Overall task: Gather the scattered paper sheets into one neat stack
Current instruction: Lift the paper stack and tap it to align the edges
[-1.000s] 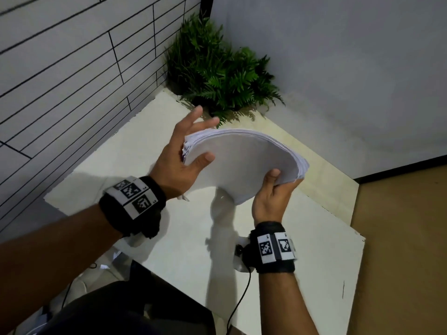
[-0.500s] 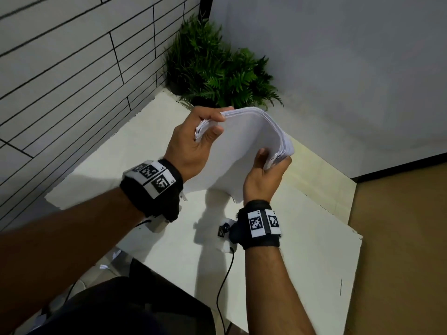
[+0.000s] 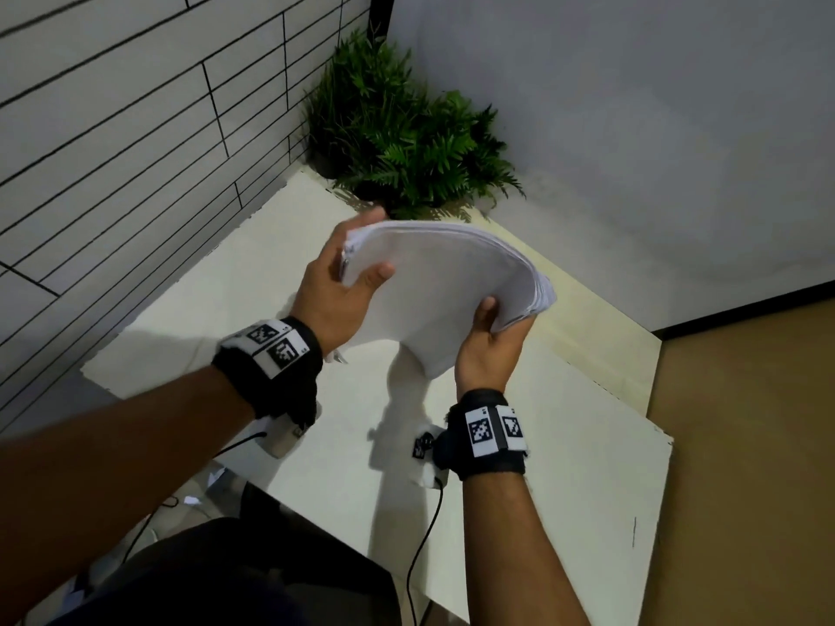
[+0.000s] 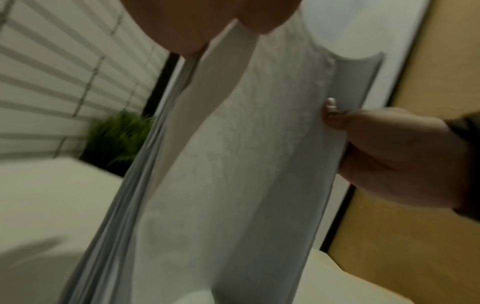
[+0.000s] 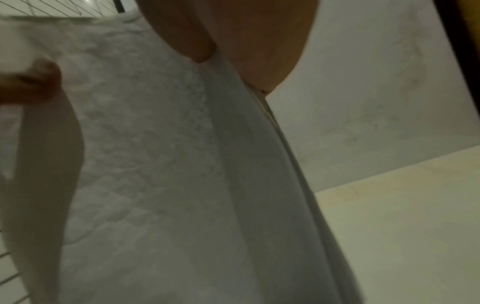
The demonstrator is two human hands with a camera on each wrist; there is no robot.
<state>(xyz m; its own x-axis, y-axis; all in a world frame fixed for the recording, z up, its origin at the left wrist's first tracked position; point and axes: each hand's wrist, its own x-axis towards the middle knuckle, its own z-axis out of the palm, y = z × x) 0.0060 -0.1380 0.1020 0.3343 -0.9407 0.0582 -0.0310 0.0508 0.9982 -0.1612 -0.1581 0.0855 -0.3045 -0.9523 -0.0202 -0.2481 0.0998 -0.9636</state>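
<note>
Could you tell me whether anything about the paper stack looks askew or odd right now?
Yes: the paper stack bows between the left hand and right hand above the table, and its edges fan out unevenly at both gripped ends.

An indoor room corner: tiled wall [image 3: 135, 106], plain wall [image 3: 632, 106], potted fern [image 3: 406, 142], white table [image 3: 565, 467].

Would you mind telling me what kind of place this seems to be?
Probably an indoor room corner, perhaps an office: a pale table pushed against a panelled wall, a green plant in the corner, tan floor.
</note>
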